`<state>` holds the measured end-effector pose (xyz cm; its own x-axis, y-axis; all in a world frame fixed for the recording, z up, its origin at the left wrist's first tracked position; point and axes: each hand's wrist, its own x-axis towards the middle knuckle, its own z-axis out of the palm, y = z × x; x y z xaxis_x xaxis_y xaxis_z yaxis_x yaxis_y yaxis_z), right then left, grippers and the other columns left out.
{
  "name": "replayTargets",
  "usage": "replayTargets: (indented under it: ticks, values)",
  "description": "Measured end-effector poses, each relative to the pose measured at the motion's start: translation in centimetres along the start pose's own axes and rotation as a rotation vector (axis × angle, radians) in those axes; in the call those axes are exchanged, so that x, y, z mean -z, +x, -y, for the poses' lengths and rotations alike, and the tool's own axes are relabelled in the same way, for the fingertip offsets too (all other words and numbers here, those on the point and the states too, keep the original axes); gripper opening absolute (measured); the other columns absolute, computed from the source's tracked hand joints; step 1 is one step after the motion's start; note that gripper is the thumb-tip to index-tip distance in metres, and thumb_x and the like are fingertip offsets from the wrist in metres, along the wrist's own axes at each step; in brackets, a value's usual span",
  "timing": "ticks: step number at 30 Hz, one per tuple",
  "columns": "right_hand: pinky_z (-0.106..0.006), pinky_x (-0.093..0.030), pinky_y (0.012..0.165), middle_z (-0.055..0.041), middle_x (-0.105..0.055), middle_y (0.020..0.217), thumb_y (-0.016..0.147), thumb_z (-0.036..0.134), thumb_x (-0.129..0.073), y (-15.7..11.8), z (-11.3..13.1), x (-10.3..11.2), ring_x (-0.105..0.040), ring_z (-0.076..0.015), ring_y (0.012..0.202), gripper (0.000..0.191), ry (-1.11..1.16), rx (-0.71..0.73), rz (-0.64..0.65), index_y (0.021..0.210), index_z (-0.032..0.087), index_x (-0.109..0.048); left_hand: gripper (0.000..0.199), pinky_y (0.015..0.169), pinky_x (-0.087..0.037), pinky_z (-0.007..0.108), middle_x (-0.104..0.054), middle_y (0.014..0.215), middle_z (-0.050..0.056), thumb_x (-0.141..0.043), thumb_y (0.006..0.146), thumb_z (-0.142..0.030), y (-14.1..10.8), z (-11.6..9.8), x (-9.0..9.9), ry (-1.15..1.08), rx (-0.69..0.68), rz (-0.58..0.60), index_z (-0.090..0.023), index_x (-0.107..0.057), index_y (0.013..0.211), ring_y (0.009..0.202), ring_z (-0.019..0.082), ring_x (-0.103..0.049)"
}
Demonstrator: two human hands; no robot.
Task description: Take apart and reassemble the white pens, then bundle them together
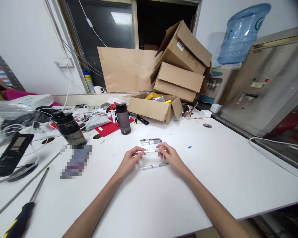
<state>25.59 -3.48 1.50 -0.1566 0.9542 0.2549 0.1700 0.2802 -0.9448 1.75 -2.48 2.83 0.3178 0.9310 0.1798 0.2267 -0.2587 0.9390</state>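
Note:
A slim white pen [152, 151] spans the gap between my two hands, just above or on the white table. The fingertips of my left hand [132, 159] pinch its left end, and my right hand [170, 154] closes on the other end. Nearer to me, a pen with a clear and grey barrel [152, 166] lies on the table, its right end close under my right fingers. Beyond my hands lie a dark pen [150, 139] and a pale grey-and-white pen [150, 143], roughly parallel with the held one.
A grey bottle [123, 119] stands behind the pens, near an open cardboard box [151, 109]. To the left are a second bottle [68, 129], a blurred-out flat item [76, 162], a phone on a stand [13, 153] and a screwdriver [24, 211]. A small blue piece [190, 147] lies at right.

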Motion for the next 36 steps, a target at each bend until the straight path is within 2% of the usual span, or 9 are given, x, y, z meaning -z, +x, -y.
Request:
replayTargets:
  ticks: [3, 9, 14, 18, 20, 24, 28, 33, 36]
  values:
    - [-0.026, -0.039, 0.059, 0.0008, -0.064, 0.082, 0.091, 0.044, -0.058, 0.06, 0.11, 0.12, -0.052, -0.0136, 0.062, 0.028, -0.012, 0.027, 0.001, 0.11, 0.024, -0.064, 0.031, 0.062, -0.048, 0.025, -0.072, 0.103, 0.007, -0.062, 0.089, -0.044, -0.05, -0.2, 0.03, -0.007, 0.018, -0.02, -0.019, -0.073, 0.104, 0.081, 0.019, -0.062]
    - [-0.025, -0.029, 0.051, 0.0065, -0.044, 0.053, 0.096, 0.049, -0.045, 0.01, 0.3, 0.25, -0.036, -0.0126, 0.049, 0.036, -0.01, -0.069, 0.049, 0.103, 0.02, -0.065, 0.031, 0.063, -0.048, 0.025, -0.073, 0.104, 0.008, -0.063, 0.088, -0.046, -0.12, -0.13, -0.07, -0.009, 0.007, -0.003, -0.02, -0.074, 0.103, 0.082, 0.02, -0.064]
    - [-0.024, -0.033, 0.056, 0.0033, -0.056, 0.072, 0.088, 0.043, -0.06, -0.06, 0.41, 0.33, -0.046, -0.0135, 0.06, 0.029, -0.023, 0.015, 0.026, 0.108, 0.023, -0.065, 0.03, 0.063, -0.048, 0.025, -0.072, 0.103, 0.007, -0.061, 0.09, -0.044, -0.09, -0.16, 0.0, 0.004, 0.009, -0.011, -0.02, -0.074, 0.103, 0.082, 0.02, -0.063]
    - [-0.025, -0.028, 0.053, 0.0067, -0.045, 0.055, 0.094, 0.049, -0.05, -0.08, 0.48, 0.33, -0.037, -0.0127, 0.051, 0.034, -0.001, -0.062, 0.061, 0.103, 0.021, -0.064, 0.03, 0.064, -0.048, 0.025, -0.072, 0.104, 0.008, -0.061, 0.09, -0.043, -0.15, -0.21, 0.0, -0.003, 0.008, -0.006, -0.02, -0.073, 0.103, 0.083, 0.02, -0.063]
    - [-0.025, -0.029, 0.053, 0.0062, -0.045, 0.055, 0.095, 0.051, -0.048, -0.06, 0.48, 0.31, -0.037, -0.0127, 0.05, 0.036, -0.002, -0.072, 0.063, 0.101, 0.02, -0.065, 0.029, 0.064, -0.048, 0.025, -0.071, 0.105, 0.008, -0.061, 0.09, -0.043, -0.19, -0.25, -0.01, -0.006, 0.003, -0.002, -0.02, -0.073, 0.103, 0.084, 0.02, -0.062]
    - [-0.025, -0.034, 0.057, 0.0023, -0.057, 0.074, 0.088, 0.045, -0.06, 0.0, 0.49, 0.35, -0.045, -0.0136, 0.062, 0.03, -0.012, 0.026, 0.029, 0.107, 0.022, -0.066, 0.029, 0.063, -0.048, 0.025, -0.072, 0.105, 0.008, -0.062, 0.089, -0.044, -0.17, -0.32, -0.07, 0.001, 0.008, -0.01, -0.02, -0.074, 0.101, 0.082, 0.02, -0.063]
    - [-0.025, -0.028, 0.052, 0.0061, -0.045, 0.056, 0.095, 0.046, -0.047, -0.1, 0.64, 0.38, -0.036, -0.0127, 0.052, 0.032, -0.002, -0.06, 0.06, 0.104, 0.021, -0.064, 0.03, 0.063, -0.047, 0.026, -0.072, 0.105, 0.007, -0.063, 0.088, -0.044, -0.05, -0.13, -0.2, 0.003, 0.0, 0.007, -0.02, -0.075, 0.102, 0.081, 0.02, -0.063]
    - [-0.024, -0.03, 0.054, 0.0047, -0.05, 0.065, 0.09, 0.045, -0.056, -0.17, 0.7, 0.33, -0.04, -0.0128, 0.057, 0.029, 0.015, 0.005, 0.039, 0.106, 0.022, -0.064, 0.032, 0.06, -0.045, 0.025, -0.074, 0.101, 0.007, -0.062, 0.088, -0.046, -0.03, 0.21, -0.24, 0.007, 0.013, 0.005, -0.02, -0.075, 0.103, 0.081, 0.021, -0.064]
    - [-0.024, -0.022, 0.051, 0.0084, -0.037, 0.054, 0.093, 0.052, -0.05, -0.05, 0.31, 0.26, -0.03, -0.0119, 0.049, 0.034, 0.037, -0.071, 0.069, 0.103, 0.022, -0.062, 0.031, 0.067, -0.048, 0.027, -0.074, 0.105, 0.008, -0.064, 0.088, -0.045, -0.11, 0.18, -0.23, 0.023, -0.031, 0.029, -0.02, -0.076, 0.103, 0.087, 0.022, -0.065]
